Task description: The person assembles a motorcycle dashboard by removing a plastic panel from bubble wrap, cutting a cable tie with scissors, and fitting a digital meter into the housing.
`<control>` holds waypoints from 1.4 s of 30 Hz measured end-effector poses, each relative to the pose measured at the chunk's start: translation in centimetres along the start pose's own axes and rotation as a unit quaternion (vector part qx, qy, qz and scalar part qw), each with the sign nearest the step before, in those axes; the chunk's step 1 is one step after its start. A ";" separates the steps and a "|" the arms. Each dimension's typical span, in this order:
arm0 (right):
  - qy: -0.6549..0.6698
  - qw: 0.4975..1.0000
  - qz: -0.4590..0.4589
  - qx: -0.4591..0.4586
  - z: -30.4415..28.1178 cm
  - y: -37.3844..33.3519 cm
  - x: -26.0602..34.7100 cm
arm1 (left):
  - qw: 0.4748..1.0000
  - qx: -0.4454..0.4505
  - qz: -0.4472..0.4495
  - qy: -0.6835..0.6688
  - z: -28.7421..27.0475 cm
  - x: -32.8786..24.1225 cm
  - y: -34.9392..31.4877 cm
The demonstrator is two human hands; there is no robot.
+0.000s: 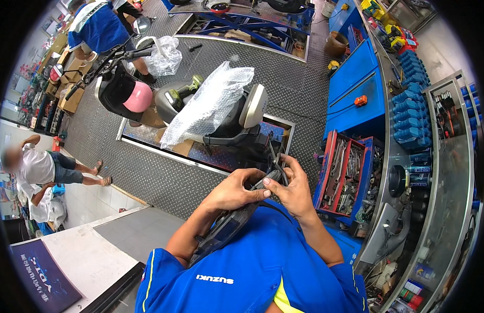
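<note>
Head view, sole camera. Dark, long part up against the front of the blue shirt, slanting from the fingers down toward the left forearm; its lower end lies by that forearm. Black to charcoal, surface dull and uneven; exact kind not clear.

Left hand: half curled, fingers round the upper stretch of the part, thumb pointing across toward the other thumb. Right hand: bent fingers and thumb pinched at the upper end, thumb tips nearly meeting. Thin dark prongs stick out past the fingers; cannot tell whether they belong to the part or are a separate tool.

Handling, by judgement: looks like moulded plastic, fairly light for its length, stiff along the body, thinner and likelier to snap at the narrow end. Grime may make it slick. Best hold: one hand under the broad middle, the other pinching close behind the tip, no twisting load on the prongs.

Around: scooter beyond the hands, bubble wrap draped over its seat area. Toolbox with red and blue walls, wrenches inside, right of the right hand. Blue cabinet past it. Co-worker in a white top well apart, at far left.
</note>
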State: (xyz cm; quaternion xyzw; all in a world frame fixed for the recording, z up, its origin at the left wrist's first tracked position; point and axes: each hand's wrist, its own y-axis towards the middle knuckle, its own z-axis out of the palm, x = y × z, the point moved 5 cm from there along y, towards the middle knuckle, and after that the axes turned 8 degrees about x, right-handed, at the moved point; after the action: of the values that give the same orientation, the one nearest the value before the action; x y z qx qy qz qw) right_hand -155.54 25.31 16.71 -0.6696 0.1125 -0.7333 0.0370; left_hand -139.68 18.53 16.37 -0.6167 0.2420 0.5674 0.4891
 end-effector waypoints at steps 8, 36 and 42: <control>0.039 0.998 -0.026 0.035 0.2 0.6 0.2 | 1.000 0.016 -0.003 0.001 -0.2 0.2 0.0; 0.002 0.998 -0.061 0.001 -1.2 0.5 -0.6 | 0.998 0.024 -0.011 -0.053 -1.9 -0.2 0.3; -0.328 0.919 -0.215 -0.028 -4.4 -3.4 8.2 | 0.994 -0.079 -0.003 -0.073 -5.5 2.0 -1.0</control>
State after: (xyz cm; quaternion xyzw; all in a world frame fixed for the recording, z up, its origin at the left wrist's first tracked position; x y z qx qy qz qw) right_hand -160.36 27.47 25.09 -0.8815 -0.0321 -0.4592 -0.1051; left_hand -135.78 14.63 14.21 -0.6107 0.1581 0.6266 0.4575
